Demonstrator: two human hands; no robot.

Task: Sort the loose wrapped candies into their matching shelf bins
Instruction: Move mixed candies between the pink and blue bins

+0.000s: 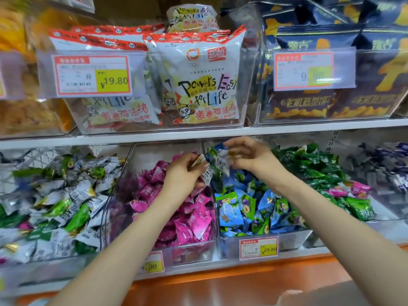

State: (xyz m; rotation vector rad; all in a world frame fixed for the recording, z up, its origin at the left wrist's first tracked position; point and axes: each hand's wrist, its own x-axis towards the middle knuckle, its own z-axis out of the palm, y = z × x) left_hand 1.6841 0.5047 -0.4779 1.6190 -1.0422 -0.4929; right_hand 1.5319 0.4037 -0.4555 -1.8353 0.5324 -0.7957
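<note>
Both arms reach in, wrists bent down. Left hand (182,173) grips a few white candies (207,177) above the pink bin (189,248); right hand (250,155) pinches one white candy (221,161) over the blue bin (291,241).

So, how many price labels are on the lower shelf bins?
2: the left label on the pink candy bin, the right label on the blue candy bin beside it. More may be hidden at the frame edges.
</note>
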